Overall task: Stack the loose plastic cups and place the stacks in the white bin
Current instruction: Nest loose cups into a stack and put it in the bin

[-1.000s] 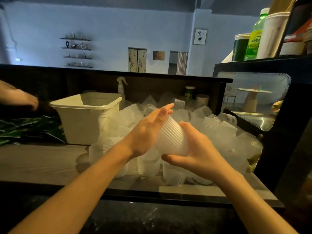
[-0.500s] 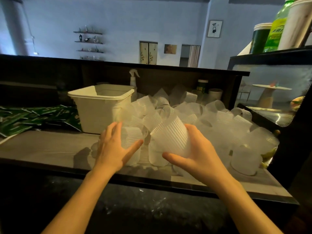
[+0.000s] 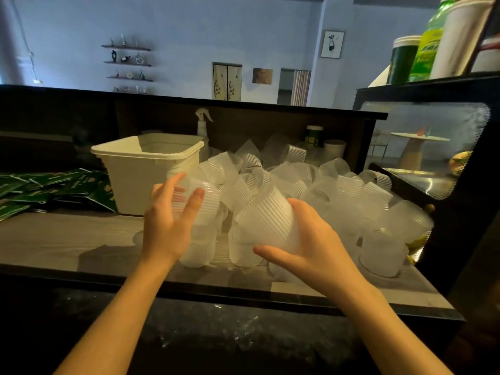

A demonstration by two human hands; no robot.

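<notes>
Head view, reading from the left edge: a heap of green packets [image 3: 51,186] lies on the grey counter [image 3: 67,239], out of the way of the work. Just right of it, left of centre, stands the white bin [image 3: 140,180], open-topped and close against the cup pile, so a finished stack has only a short way to travel; nothing can be seen inside it from here. In front of the bin the left hand [image 3: 167,226] is curled around a single ribbed cup [image 3: 201,204], fingers spread over its side and thumb hidden behind it, lifted clear of the counter and tipped toward the centre, as if being lined up to nest. At centre the right hand [image 3: 311,244] cradles a short stack of cups [image 3: 266,220] from below and behind, thumb underneath and fingers wrapped round the far side, with its closed end angled toward the left hand's cup. I would judge the two are about to be slid together. Behind and to the right, the loose cups [image 3: 338,185] are still jumbled high, filling the middle and right of the counter up to the dark cabinet [image 3: 473,212], so most of the job remains.
</notes>
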